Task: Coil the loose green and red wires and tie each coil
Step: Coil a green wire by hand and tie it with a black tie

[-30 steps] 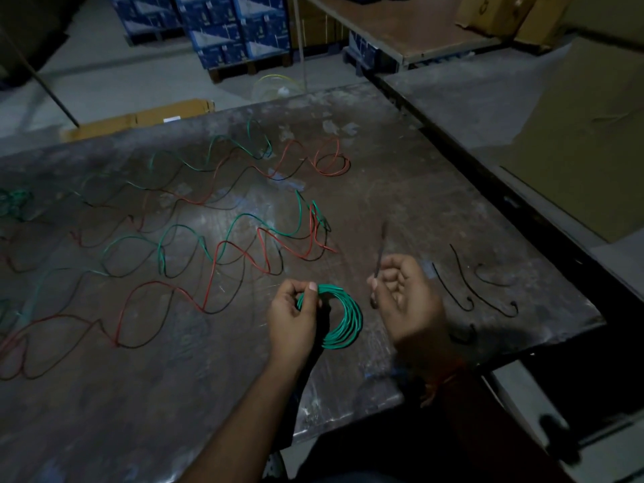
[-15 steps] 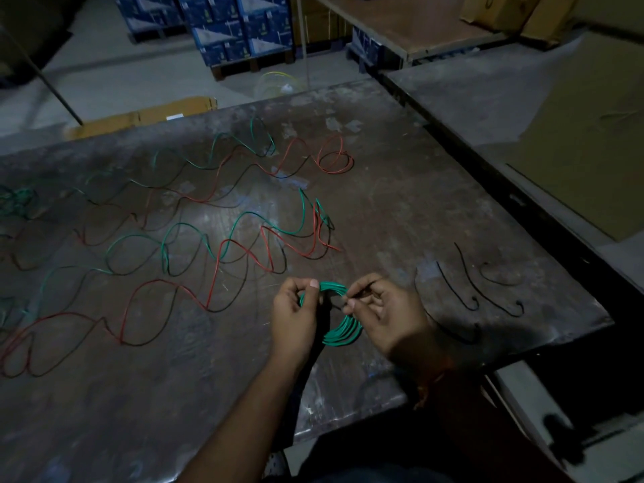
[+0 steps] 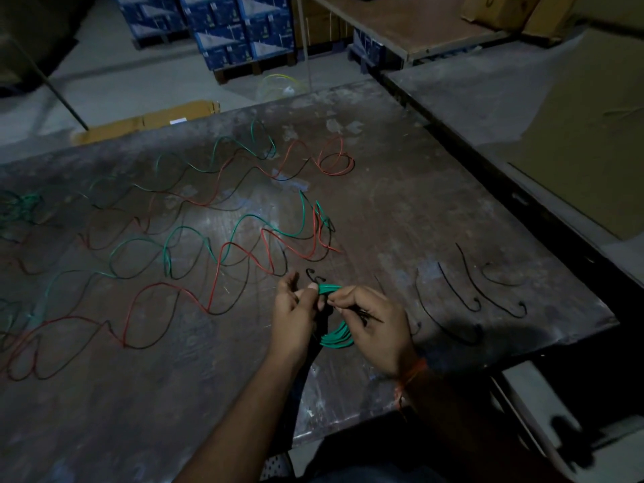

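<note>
A scuffed dark wooden table [image 3: 400,217] carries loose green and red wires [image 3: 223,245] sprawled across its left. At the near edge, the left hand [image 3: 292,318] pinches a small green wire coil [image 3: 336,338]; the right hand [image 3: 374,325] pinches a thin black tie wire [image 3: 366,313] at the coil's top. The coil looks light and springy, so it is best gripped right beside the tie.

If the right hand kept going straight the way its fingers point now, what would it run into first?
The right hand points left toward the left hand. First in line is probably the green coil that both hands hold, then the left hand's thumb just past it. Depth is hard to judge in this dim view.
</note>
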Demonstrator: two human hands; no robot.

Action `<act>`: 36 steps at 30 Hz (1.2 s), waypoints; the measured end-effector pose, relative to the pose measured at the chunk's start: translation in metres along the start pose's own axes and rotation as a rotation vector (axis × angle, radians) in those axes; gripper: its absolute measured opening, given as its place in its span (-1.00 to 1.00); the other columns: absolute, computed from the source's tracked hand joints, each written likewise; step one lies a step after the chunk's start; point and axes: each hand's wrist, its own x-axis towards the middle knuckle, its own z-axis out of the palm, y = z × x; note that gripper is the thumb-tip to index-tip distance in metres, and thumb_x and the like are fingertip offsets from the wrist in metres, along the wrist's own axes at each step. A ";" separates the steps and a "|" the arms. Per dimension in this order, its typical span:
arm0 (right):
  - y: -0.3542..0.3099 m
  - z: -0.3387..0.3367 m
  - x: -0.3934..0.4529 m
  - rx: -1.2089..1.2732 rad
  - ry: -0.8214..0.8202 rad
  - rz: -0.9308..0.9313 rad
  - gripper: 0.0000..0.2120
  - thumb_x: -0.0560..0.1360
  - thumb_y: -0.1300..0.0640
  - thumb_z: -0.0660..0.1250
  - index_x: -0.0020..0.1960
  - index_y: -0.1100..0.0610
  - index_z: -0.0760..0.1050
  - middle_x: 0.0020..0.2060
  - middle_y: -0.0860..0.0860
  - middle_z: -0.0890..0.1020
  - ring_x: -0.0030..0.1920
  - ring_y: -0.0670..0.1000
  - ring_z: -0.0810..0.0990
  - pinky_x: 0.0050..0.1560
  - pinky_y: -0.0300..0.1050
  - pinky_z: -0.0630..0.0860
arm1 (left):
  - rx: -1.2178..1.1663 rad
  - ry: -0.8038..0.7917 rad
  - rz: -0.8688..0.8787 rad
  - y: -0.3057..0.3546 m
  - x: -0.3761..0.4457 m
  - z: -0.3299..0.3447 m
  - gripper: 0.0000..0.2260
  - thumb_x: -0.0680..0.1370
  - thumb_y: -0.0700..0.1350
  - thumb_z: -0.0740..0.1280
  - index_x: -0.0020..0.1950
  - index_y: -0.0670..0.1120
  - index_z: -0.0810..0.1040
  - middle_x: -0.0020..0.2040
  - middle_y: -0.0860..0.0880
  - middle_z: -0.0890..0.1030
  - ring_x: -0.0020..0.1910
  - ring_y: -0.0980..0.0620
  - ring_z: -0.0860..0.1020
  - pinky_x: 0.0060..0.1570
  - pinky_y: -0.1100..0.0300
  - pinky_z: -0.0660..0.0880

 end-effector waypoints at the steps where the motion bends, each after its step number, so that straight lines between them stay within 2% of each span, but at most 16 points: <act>1: 0.001 0.000 0.000 -0.001 0.002 -0.005 -0.78 0.46 0.48 0.34 -0.04 0.22 0.63 -0.02 -0.02 0.69 0.08 -0.08 0.67 0.11 -0.06 0.62 | -0.008 -0.015 0.003 0.000 0.000 0.000 -0.86 0.66 -0.31 0.20 0.21 -0.23 0.41 -0.39 -0.06 0.43 -0.43 0.12 0.42 -0.36 0.22 0.39; 2: 0.001 0.000 0.000 0.001 0.002 -0.008 -0.79 0.46 0.47 0.34 -0.04 0.22 0.63 -0.02 -0.02 0.69 0.08 -0.08 0.67 0.10 -0.04 0.62 | -0.024 -0.041 0.007 0.002 -0.001 0.000 -0.93 0.65 -0.33 0.19 0.08 -0.26 0.45 -0.41 -0.06 0.42 -0.44 0.10 0.40 -0.35 0.19 0.36; 4: 0.001 -0.001 0.000 0.007 -0.008 -0.008 -0.79 0.48 0.45 0.35 -0.03 0.20 0.64 -0.03 -0.02 0.69 0.06 -0.08 0.67 0.08 -0.03 0.63 | -0.004 -0.051 0.005 0.001 -0.001 0.000 -0.84 0.64 -0.33 0.20 -0.14 -0.24 0.45 -0.44 -0.05 0.42 -0.46 0.08 0.38 -0.35 0.17 0.32; 6: 0.000 -0.002 0.000 0.013 -0.016 0.012 -0.82 0.50 0.40 0.36 -0.01 0.17 0.64 -0.05 -0.05 0.68 0.02 -0.08 0.68 0.03 -0.01 0.63 | 0.042 -0.055 0.019 0.001 -0.001 0.000 -0.77 0.63 -0.31 0.22 -0.23 -0.20 0.42 -0.46 -0.05 0.44 -0.48 0.06 0.38 -0.41 0.20 0.30; 10: 0.001 0.000 -0.002 0.062 -0.040 0.143 -0.86 0.56 0.22 0.38 0.09 0.06 0.61 -0.10 -0.12 0.70 -0.05 -0.07 0.70 -0.01 0.07 0.64 | 0.099 -0.043 0.042 0.000 -0.001 -0.001 -0.77 0.64 -0.27 0.24 -0.23 -0.17 0.45 -0.45 -0.05 0.45 -0.47 0.04 0.36 -0.42 0.18 0.26; 13: 0.000 0.000 -0.003 0.151 -0.067 0.215 -0.80 0.56 0.12 0.35 0.19 0.05 0.54 -0.13 -0.05 0.70 -0.05 0.01 0.70 0.03 0.15 0.63 | 0.142 -0.016 0.047 0.000 -0.001 0.001 -0.77 0.63 -0.25 0.26 -0.23 -0.13 0.49 -0.44 -0.03 0.48 -0.44 0.05 0.41 -0.42 0.20 0.31; 16: -0.005 0.001 -0.005 0.284 -0.083 0.221 -0.79 0.56 0.15 0.33 0.19 0.04 0.50 -0.14 0.05 0.69 -0.09 0.05 0.69 0.05 0.16 0.62 | 0.146 0.019 0.032 0.001 -0.002 0.004 -0.80 0.61 -0.28 0.26 -0.20 -0.15 0.52 -0.45 -0.03 0.50 -0.46 0.07 0.43 -0.45 0.25 0.34; 18: -0.009 0.001 -0.004 0.354 -0.076 0.240 -0.79 0.57 0.18 0.32 0.19 0.04 0.49 -0.16 0.07 0.68 -0.13 0.04 0.67 0.02 0.10 0.62 | 0.154 0.032 0.030 0.000 -0.001 0.004 -0.83 0.60 -0.27 0.26 -0.18 -0.16 0.53 -0.43 -0.05 0.51 -0.44 0.06 0.44 -0.43 0.24 0.34; 22: -0.021 -0.003 0.001 0.437 -0.070 0.273 -0.79 0.59 0.23 0.31 0.19 0.05 0.47 -0.24 0.06 0.66 -0.23 -0.06 0.61 -0.07 -0.17 0.54 | 0.124 0.045 0.008 -0.003 0.001 0.003 -0.91 0.50 -0.10 0.32 -0.19 -0.08 0.56 -0.40 -0.11 0.49 -0.39 -0.03 0.42 -0.35 0.16 0.33; 25: -0.028 -0.005 0.004 0.418 -0.046 0.272 -0.79 0.59 0.24 0.35 0.18 0.02 0.49 -0.30 0.08 0.65 -0.26 -0.07 0.61 -0.11 -0.20 0.52 | 0.118 0.055 0.014 -0.002 0.000 0.006 -0.92 0.46 -0.14 0.33 -0.23 -0.06 0.57 -0.40 -0.10 0.49 -0.38 -0.02 0.42 -0.34 0.16 0.33; 28: -0.030 0.001 0.006 0.360 -0.036 0.302 -0.87 0.53 0.03 0.38 0.08 -0.09 0.58 -0.33 0.14 0.62 -0.29 -0.01 0.60 -0.19 -0.02 0.55 | 0.085 0.037 0.023 0.001 -0.003 0.008 -0.90 0.42 -0.20 0.30 -0.30 -0.05 0.52 -0.44 -0.07 0.45 -0.43 0.02 0.38 -0.40 0.21 0.28; 30: -0.030 0.003 0.006 0.269 0.010 0.299 -0.86 0.51 -0.05 0.38 0.04 -0.09 0.63 -0.35 0.09 0.63 -0.32 -0.01 0.58 -0.25 0.08 0.57 | 0.105 0.021 0.048 0.001 -0.004 0.008 -0.85 0.40 -0.22 0.28 -0.35 -0.04 0.49 -0.47 -0.03 0.42 -0.45 0.05 0.34 -0.42 0.23 0.24; 33: -0.027 -0.004 0.012 -0.071 0.129 0.168 -0.81 0.52 -0.06 0.36 0.01 -0.02 0.68 -0.29 -0.07 0.63 -0.29 -0.07 0.62 -0.25 0.00 0.59 | 0.100 0.012 0.057 0.000 -0.004 0.009 -0.80 0.47 -0.24 0.31 -0.34 -0.04 0.46 -0.47 -0.06 0.41 -0.47 0.05 0.32 -0.43 0.21 0.22; 36: -0.023 -0.012 0.018 -0.336 0.155 0.083 -0.77 0.52 -0.07 0.32 -0.01 0.01 0.70 -0.24 -0.06 0.62 -0.27 -0.03 0.63 -0.23 -0.05 0.59 | 0.037 -0.022 0.020 -0.002 -0.004 0.008 -0.79 0.52 -0.23 0.31 -0.31 -0.06 0.43 -0.47 -0.10 0.37 -0.48 0.05 0.29 -0.42 0.18 0.20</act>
